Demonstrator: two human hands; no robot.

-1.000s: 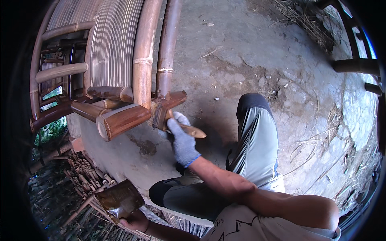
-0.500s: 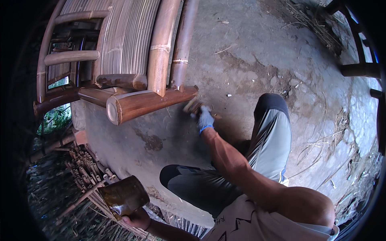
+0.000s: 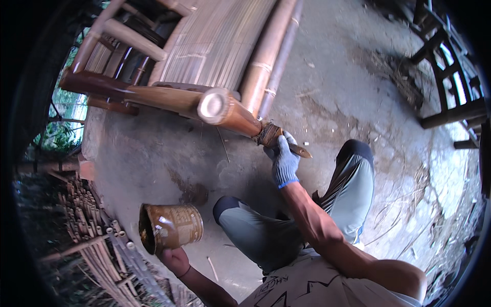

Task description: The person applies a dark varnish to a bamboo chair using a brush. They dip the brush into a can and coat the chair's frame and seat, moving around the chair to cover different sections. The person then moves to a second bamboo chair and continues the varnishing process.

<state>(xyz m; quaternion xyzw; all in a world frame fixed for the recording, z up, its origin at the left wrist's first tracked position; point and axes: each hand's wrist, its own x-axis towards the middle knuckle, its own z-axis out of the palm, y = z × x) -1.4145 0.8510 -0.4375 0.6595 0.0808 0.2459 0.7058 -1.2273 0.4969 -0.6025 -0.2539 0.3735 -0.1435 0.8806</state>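
Note:
My right hand (image 3: 285,162), in a grey knitted glove with a blue cuff, is closed around a wide paintbrush (image 3: 269,134). Its dark, matted bristles touch the near right end of a thick bamboo leg (image 3: 238,116), whose glossy brown surface looks wet. Part of the brush's wooden handle sticks out past my fingers. Low on the left, my bare left hand (image 3: 176,261) grips a brown-stained can (image 3: 179,225) near its lower edge. The can lies tilted, its dark mouth facing left; how much liquid it holds cannot be seen.
The leg belongs to a bamboo bench with a slatted surface (image 3: 215,51). Beneath it spreads a cracked concrete floor (image 3: 327,102). A pile of cut bamboo sticks (image 3: 97,225) lies at the lower left. Another dark bamboo frame (image 3: 450,77) stands at the far right.
The view has shifted, and the bench appears turned. My right hand has brought the brush up against the leg's end. The can has turned, so its mouth now faces left.

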